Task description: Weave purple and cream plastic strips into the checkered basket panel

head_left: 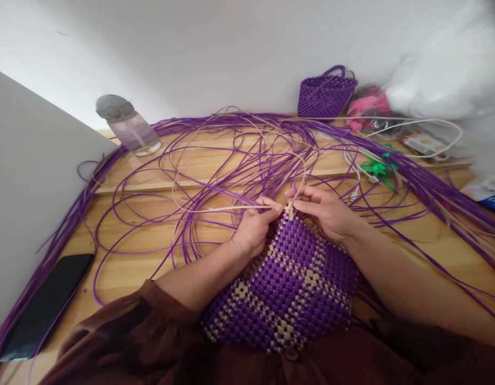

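A purple and beige woven piece (295, 256) lies against my body, its pointed top corner between my two hands. My left hand (255, 227) is closed, thumb and fingers pinching a beige strand (227, 208) that runs out to the left beside the corner. On the other side of the corner, my right hand (325, 209) is closed on another beige strand (304, 171), which curves up and away. Pale knots (290, 207) show between the fingertips. Long loose purple strands (215, 187) spread over the wooden table beyond the piece.
A clear bottle with a grey lid (130, 125) stands at the back left. A black phone (48, 305) lies at the left. Farther back are a small purple woven basket (325, 96), a pink item (367, 107), green strips (379, 168), a white cable (427, 122) and a white plastic bag (435, 80).
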`<state>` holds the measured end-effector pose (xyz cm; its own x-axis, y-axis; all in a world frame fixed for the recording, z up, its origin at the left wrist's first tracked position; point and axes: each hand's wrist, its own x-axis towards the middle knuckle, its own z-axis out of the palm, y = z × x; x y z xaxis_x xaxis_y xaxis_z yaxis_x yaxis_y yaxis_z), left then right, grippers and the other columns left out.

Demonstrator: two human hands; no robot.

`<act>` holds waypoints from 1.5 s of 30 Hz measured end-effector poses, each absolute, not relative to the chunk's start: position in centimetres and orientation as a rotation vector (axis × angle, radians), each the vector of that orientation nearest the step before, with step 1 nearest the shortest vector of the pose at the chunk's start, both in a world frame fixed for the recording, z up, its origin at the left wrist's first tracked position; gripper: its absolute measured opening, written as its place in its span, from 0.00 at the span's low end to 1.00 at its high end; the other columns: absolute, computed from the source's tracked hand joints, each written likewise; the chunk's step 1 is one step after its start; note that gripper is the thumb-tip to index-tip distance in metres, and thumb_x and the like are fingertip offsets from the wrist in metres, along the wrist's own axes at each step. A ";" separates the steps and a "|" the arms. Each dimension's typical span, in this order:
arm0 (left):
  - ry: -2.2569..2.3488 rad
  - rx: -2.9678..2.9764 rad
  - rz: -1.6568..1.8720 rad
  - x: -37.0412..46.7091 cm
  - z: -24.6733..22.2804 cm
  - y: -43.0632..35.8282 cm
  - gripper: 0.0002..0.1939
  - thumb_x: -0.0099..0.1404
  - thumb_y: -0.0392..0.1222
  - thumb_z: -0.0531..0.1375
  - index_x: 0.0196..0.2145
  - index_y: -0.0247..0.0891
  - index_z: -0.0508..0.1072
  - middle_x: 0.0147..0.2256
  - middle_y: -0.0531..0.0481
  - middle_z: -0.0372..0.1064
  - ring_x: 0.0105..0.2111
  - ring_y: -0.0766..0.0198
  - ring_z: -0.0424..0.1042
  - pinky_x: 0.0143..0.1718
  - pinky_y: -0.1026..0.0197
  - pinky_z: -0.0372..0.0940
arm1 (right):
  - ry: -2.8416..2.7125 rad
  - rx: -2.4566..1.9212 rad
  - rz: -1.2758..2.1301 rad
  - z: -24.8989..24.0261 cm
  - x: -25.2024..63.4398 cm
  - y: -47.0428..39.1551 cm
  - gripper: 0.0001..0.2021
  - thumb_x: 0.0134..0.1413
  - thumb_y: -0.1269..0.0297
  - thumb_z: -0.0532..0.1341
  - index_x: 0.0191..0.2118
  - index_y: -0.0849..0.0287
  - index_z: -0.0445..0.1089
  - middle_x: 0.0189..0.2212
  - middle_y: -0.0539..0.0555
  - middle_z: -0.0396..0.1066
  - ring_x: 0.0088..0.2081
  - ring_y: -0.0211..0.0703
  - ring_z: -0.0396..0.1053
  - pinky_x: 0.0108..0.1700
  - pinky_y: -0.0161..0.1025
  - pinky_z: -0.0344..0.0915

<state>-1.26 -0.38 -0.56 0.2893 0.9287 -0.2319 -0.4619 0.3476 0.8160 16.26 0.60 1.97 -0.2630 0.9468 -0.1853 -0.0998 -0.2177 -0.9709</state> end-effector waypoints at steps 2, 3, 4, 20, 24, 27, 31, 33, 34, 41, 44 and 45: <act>0.805 0.726 1.036 -1.3 -0.4 -0.4 0.13 0.54 0.44 0.69 0.27 0.37 0.68 0.23 0.56 0.64 0.24 0.69 0.62 0.30 0.64 0.57 | -1.203 -1.147 1.625 2.2 16.2 0.6 0.17 0.47 0.58 0.72 0.43 0.59 0.75 0.34 0.49 0.72 0.35 0.36 0.68 0.42 0.36 0.63; 0.808 0.731 1.040 -1.3 -0.4 -0.4 0.14 0.54 0.44 0.70 0.27 0.37 0.68 0.23 0.56 0.64 0.24 0.69 0.62 0.30 0.64 0.57 | -1.208 -1.157 1.635 2.3 16.2 0.5 0.16 0.46 0.58 0.73 0.40 0.59 0.75 0.33 0.49 0.73 0.35 0.36 0.68 0.42 0.36 0.63; 0.810 0.733 1.048 -1.3 -0.3 -0.4 0.14 0.53 0.44 0.70 0.27 0.38 0.69 0.23 0.56 0.64 0.24 0.69 0.62 0.30 0.64 0.57 | -1.209 -1.167 1.643 2.3 16.2 0.5 0.15 0.45 0.58 0.73 0.37 0.60 0.76 0.32 0.49 0.73 0.35 0.36 0.68 0.42 0.36 0.62; 0.796 0.616 1.045 -1.1 -0.4 0.0 0.16 0.52 0.46 0.71 0.30 0.38 0.69 0.25 0.56 0.69 0.24 0.69 0.67 0.29 0.65 0.60 | -1.177 -1.314 1.652 2.6 16.0 0.6 0.12 0.37 0.61 0.72 0.29 0.61 0.74 0.28 0.50 0.73 0.31 0.38 0.68 0.40 0.38 0.63; 0.752 0.722 1.092 -0.8 0.2 -0.1 0.18 0.48 0.44 0.74 0.30 0.35 0.73 0.24 0.57 0.68 0.24 0.71 0.66 0.30 0.66 0.59 | -1.203 -1.358 1.540 2.9 15.8 0.7 0.10 0.36 0.63 0.71 0.27 0.60 0.73 0.25 0.48 0.71 0.29 0.36 0.65 0.38 0.37 0.60; 0.800 0.743 1.091 -0.7 0.3 -0.1 0.19 0.44 0.44 0.76 0.27 0.34 0.72 0.22 0.55 0.70 0.24 0.70 0.66 0.29 0.64 0.60 | -1.218 -1.350 1.486 2.9 15.7 0.7 0.09 0.35 0.64 0.70 0.25 0.60 0.72 0.23 0.46 0.70 0.29 0.36 0.64 0.38 0.37 0.59; 0.870 0.773 1.088 -0.9 0.1 0.1 0.20 0.43 0.46 0.75 0.26 0.34 0.71 0.21 0.54 0.70 0.21 0.70 0.65 0.27 0.64 0.59 | -1.212 -1.318 1.463 2.7 15.4 0.6 0.08 0.35 0.64 0.69 0.25 0.59 0.72 0.23 0.46 0.71 0.29 0.35 0.65 0.38 0.37 0.60; 0.868 0.806 1.116 -0.9 0.1 0.2 0.20 0.43 0.45 0.75 0.24 0.34 0.69 0.21 0.54 0.70 0.21 0.70 0.65 0.27 0.64 0.59 | -1.188 -1.310 1.483 2.6 15.3 0.5 0.08 0.35 0.63 0.69 0.25 0.59 0.72 0.23 0.46 0.70 0.27 0.34 0.65 0.36 0.36 0.61; 0.864 0.816 1.124 -1.0 0.2 0.2 0.20 0.43 0.45 0.75 0.24 0.34 0.69 0.21 0.55 0.70 0.21 0.70 0.65 0.27 0.65 0.59 | -1.176 -1.308 1.503 2.7 15.3 0.5 0.09 0.35 0.63 0.69 0.26 0.60 0.71 0.22 0.46 0.70 0.27 0.34 0.65 0.36 0.36 0.61; 0.809 0.776 1.071 -1.0 -0.2 0.2 0.21 0.44 0.45 0.75 0.27 0.36 0.67 0.21 0.56 0.69 0.21 0.70 0.66 0.27 0.65 0.60 | -1.269 -1.303 1.504 3.6 16.1 0.0 0.12 0.40 0.58 0.71 0.30 0.60 0.74 0.30 0.50 0.75 0.33 0.39 0.71 0.40 0.38 0.66; 0.804 0.745 1.026 -1.1 -0.4 0.2 0.21 0.45 0.46 0.75 0.28 0.36 0.68 0.22 0.56 0.70 0.21 0.70 0.66 0.26 0.65 0.60 | -1.393 -1.405 1.354 3.8 16.2 0.1 0.11 0.41 0.58 0.69 0.29 0.60 0.74 0.29 0.51 0.75 0.34 0.40 0.70 0.41 0.39 0.66; 0.814 0.742 1.015 -1.1 -0.4 0.2 0.21 0.46 0.47 0.74 0.29 0.36 0.68 0.22 0.56 0.69 0.21 0.70 0.66 0.26 0.65 0.59 | -1.432 -1.436 1.326 3.8 16.2 0.2 0.11 0.42 0.58 0.68 0.30 0.60 0.75 0.29 0.52 0.75 0.34 0.40 0.70 0.41 0.39 0.66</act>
